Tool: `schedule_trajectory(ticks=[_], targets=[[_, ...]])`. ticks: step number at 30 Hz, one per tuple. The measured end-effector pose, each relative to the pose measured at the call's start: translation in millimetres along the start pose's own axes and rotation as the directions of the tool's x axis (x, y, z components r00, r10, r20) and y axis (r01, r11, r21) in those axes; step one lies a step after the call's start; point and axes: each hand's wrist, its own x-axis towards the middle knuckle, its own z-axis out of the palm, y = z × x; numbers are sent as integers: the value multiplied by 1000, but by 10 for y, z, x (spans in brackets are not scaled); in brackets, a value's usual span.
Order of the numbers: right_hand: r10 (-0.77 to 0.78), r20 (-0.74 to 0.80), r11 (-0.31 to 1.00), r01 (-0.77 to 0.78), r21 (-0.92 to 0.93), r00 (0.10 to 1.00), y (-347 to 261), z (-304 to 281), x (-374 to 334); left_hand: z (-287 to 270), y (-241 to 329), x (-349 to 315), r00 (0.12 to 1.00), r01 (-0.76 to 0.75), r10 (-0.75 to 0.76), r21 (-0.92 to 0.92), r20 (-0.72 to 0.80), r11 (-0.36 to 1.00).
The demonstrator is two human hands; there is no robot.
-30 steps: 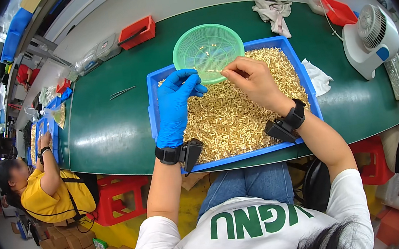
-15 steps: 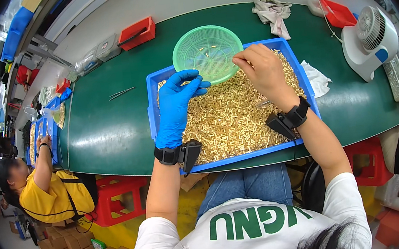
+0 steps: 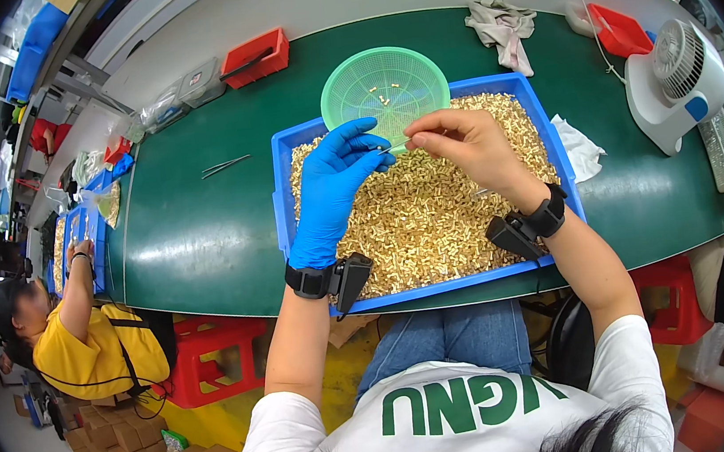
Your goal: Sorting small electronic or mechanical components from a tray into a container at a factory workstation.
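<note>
Rod: one, thin [image 3: 396, 144], spanning the gap between both hands, above the tray.
Right hand: bare [image 3: 465, 147]; thumb and forefinger together, pinched on the rod's end.
Left hand: blue-gloved [image 3: 340, 175]; fingers curled, thumb tip at the rod's other end (from where I stand, I cannot tell whether it is clamped).
Tray: blue [image 3: 282, 181], full of gold pieces [image 3: 416, 229], square before the sitter, likely for easy reach by either hand.
Sieve: green [image 3: 352, 80], overlapping the tray's far rim, a few pieces inside; probably set close to shorten transfers.
</note>
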Motion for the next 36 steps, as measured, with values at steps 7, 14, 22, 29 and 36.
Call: schedule_trajectory(ticks=[7,14,22,29,36], targets=[[-226,17,915,218,-340,974,-42,5,-14,22,-34,-2,997,-79,79,48,1,996],[-369,23,839,344,-421,929,-28,-16,0,12,-53,3,996,-94,94,127,6,987],[-434,36,794,401,-457,900,-7,-15,9,-1,-66,-2,995,-98,99,178,4,979],[-475,52,757,437,-486,879,30,-11,14,-1,-56,3,996,-88,90,116,-18,989],[-361,103,818,367,-444,927,5,7,-20,0,-48,-3,992,-117,125,166,-36,979]])
